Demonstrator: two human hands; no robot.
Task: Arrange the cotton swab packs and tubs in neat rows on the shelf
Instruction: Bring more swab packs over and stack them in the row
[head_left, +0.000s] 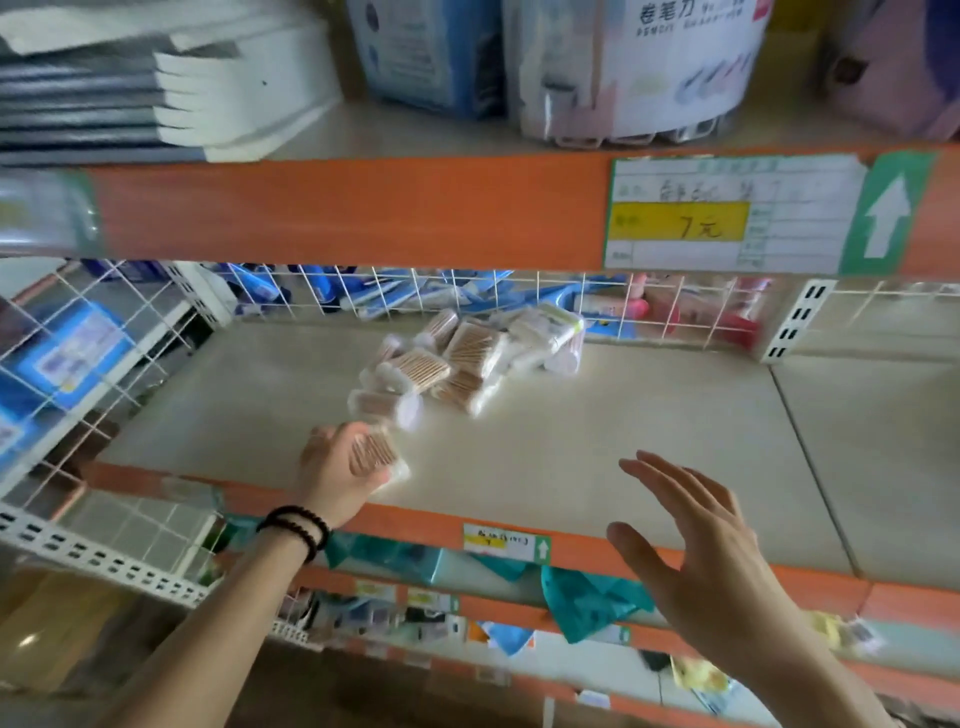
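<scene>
Left hand (340, 467) gripping one swab pack (374, 453), near-left on shelf (649, 405), close to front edge. Right hand (696, 545) free, fingers spread straight, hovering over front lip, holding nothing. Rest of packs and tubs in loose pile (467, 358), mid-shelf toward far mesh (467, 296), overlapping, no order. My read: early stage, seeding first row at near-left. Next: I set pack square to edge, then pull from pile's near side. Frame blurred; can't count packs.

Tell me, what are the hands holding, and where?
The left hand grips a cotton swab pack around its near end. The right hand holds nothing.
</scene>
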